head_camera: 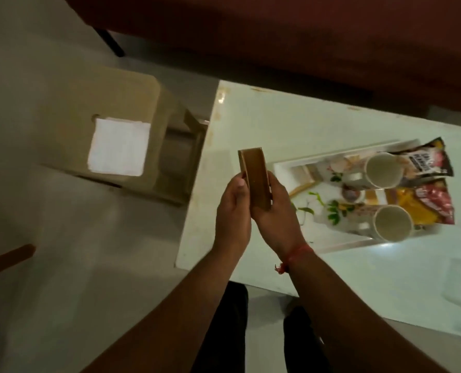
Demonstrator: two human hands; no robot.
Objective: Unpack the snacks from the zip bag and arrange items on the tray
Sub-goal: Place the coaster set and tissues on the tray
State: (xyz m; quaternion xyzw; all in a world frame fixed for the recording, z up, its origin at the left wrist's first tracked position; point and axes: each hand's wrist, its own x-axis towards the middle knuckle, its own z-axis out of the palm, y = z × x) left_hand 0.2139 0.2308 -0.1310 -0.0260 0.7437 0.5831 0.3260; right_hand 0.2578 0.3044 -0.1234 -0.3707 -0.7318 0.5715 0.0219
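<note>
both hands [253, 208] clamp brown pack [255, 181] upright over worktop [250, 117] edge, likely orienting it for placement | tray [283, 168] just right: two cups [384, 170], snack bags [428, 160] | zip bag: can't tell

Both forearms are bare all the way up to where the view cuts off, so no sleeves showing anywhere. The right hand [273, 211] has a red thread [294, 255] tied round the wrist just behind it, with a little frayed tassel end hanging off the inner side. The left hand [233, 214] has nothing on its wrist. Further back, below the arms, the legs are in black trousers [224, 332].
</note>
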